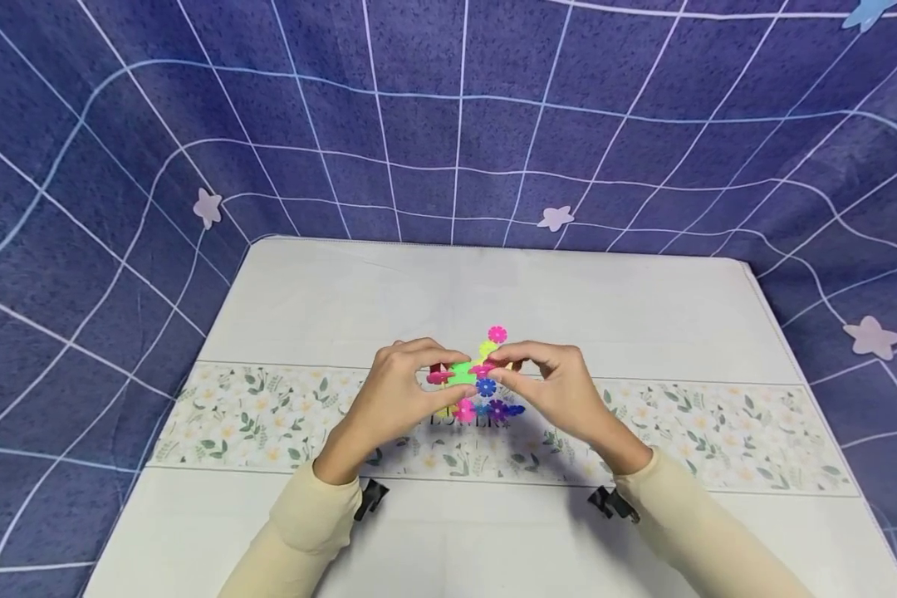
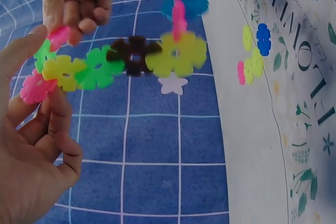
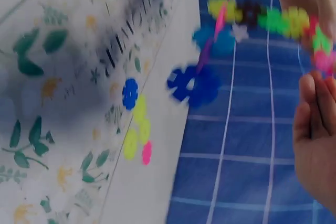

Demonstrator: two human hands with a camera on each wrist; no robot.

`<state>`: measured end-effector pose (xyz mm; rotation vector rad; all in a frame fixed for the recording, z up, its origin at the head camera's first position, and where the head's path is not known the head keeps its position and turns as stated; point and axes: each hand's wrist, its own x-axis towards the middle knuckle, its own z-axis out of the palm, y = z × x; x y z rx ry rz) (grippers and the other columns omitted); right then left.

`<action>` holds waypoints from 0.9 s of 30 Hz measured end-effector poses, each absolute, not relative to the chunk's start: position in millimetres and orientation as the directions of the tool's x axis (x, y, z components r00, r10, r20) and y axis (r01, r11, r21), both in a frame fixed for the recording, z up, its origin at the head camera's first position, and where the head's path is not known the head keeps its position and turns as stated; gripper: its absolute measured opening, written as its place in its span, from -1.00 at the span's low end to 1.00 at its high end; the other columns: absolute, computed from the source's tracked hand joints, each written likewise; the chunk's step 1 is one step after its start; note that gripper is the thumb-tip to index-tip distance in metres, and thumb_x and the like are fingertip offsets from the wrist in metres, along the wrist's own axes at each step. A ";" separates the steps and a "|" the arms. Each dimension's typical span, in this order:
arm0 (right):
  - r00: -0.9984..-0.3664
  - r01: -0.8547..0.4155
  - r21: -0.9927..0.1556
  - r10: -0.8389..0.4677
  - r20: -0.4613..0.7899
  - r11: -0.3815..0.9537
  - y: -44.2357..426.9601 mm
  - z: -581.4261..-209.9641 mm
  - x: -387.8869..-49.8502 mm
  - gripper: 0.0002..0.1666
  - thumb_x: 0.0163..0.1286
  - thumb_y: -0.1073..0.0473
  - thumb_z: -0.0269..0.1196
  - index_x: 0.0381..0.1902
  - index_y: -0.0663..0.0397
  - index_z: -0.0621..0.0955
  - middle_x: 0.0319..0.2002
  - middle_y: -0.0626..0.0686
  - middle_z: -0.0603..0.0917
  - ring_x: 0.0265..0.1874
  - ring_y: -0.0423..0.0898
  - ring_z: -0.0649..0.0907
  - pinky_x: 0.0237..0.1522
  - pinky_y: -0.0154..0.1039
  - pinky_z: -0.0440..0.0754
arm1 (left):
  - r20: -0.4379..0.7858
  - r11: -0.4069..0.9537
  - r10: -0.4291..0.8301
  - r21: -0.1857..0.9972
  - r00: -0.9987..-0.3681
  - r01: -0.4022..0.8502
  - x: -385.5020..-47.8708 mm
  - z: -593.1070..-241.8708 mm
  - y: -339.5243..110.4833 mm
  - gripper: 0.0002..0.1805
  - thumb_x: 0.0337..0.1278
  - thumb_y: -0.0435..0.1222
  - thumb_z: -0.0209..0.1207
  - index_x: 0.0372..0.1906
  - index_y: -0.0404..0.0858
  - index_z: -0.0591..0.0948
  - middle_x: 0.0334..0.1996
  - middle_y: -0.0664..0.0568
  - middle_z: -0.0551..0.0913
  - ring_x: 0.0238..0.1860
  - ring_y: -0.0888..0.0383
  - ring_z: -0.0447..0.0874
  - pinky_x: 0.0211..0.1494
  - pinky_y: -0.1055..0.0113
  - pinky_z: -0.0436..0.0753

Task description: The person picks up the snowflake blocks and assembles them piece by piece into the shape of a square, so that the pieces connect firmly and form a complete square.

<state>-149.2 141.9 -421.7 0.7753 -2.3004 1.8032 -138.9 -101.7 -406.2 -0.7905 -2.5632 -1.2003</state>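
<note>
A chain of interlocking flower-shaped plastic discs (image 2: 100, 67) hangs between my hands above the table, in pink, green, yellow, dark brown, teal, purple and blue. My left hand (image 1: 396, 386) grips its upper end, thumb and fingers about the green disc (image 1: 460, 373) and pink disc (image 2: 37, 88). From the other side my right hand (image 1: 556, 386) pinches a pink disc (image 2: 59, 37) at the same end. The chain's free end with a blue disc (image 3: 194, 85) dangles, blurred in the right wrist view. Fingers partly hide the joined discs.
Several loose discs lie on the table beyond the chain: a blue one (image 3: 130, 94), yellow ones (image 3: 142, 128) and a pink one (image 1: 497, 334). A floral strip (image 1: 269, 423) crosses the white tabletop (image 1: 448, 291). Behind hangs a blue gridded cloth (image 1: 448, 141).
</note>
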 end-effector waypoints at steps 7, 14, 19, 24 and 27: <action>-0.960 -0.246 -0.879 -0.229 0.162 0.408 173.5 -465.4 -187.5 -0.69 0.45 0.18 0.36 0.08 0.17 0.74 -0.08 0.17 0.83 -0.12 -0.11 0.80 -0.02 -0.33 0.74 | 0.345 0.549 0.355 0.676 -0.869 0.492 -133.2 -406.6 -105.9 -0.61 -0.01 -0.07 0.57 -0.04 -0.09 0.82 -0.20 0.16 0.82 -0.11 0.19 0.79 0.13 0.06 0.64; -0.951 -0.284 -0.645 -0.292 0.097 0.709 175.4 -515.2 -196.3 -0.58 0.36 0.20 0.43 0.11 0.30 0.70 -0.14 0.16 0.79 -0.21 -0.01 0.77 -0.13 -0.15 0.77 | 0.354 0.540 0.353 0.678 -0.866 0.498 -134.7 -406.4 -105.3 -0.61 -0.02 -0.08 0.57 -0.05 -0.10 0.82 -0.20 0.16 0.82 -0.09 0.18 0.79 0.15 0.06 0.64; -0.937 -0.336 -0.577 -0.326 0.124 0.745 164.7 -522.1 -197.7 -0.55 0.32 0.13 0.48 0.08 0.27 0.72 -0.17 0.12 0.67 -0.22 -0.06 0.67 -0.14 -0.14 0.72 | 0.339 0.548 0.354 0.680 -0.872 0.487 -135.2 -404.0 -104.3 -0.61 -0.01 -0.08 0.57 -0.03 -0.08 0.82 -0.19 0.17 0.81 -0.08 0.17 0.79 0.16 0.04 0.63; -0.939 -0.329 -0.545 -0.326 0.107 0.771 158.0 -521.9 -199.9 -0.65 0.34 0.16 0.47 0.01 0.22 0.74 -0.18 0.10 0.65 -0.23 -0.07 0.64 -0.17 -0.15 0.69 | 0.324 0.558 0.350 0.682 -0.879 0.473 -135.3 -404.7 -105.5 -0.60 -0.03 -0.08 0.57 -0.04 -0.07 0.82 -0.20 0.18 0.81 -0.06 0.17 0.78 0.19 0.01 0.61; -0.946 -0.310 -0.553 -0.309 0.099 0.773 157.4 -519.0 -201.0 -0.70 0.32 0.19 0.48 -0.04 0.19 0.74 -0.19 0.09 0.67 -0.22 -0.07 0.66 -0.16 -0.16 0.70 | 0.329 0.557 0.351 0.679 -0.876 0.478 -135.9 -404.7 -105.8 -0.60 -0.03 -0.08 0.58 -0.04 -0.08 0.82 -0.20 0.18 0.81 -0.06 0.18 0.78 0.19 0.00 0.60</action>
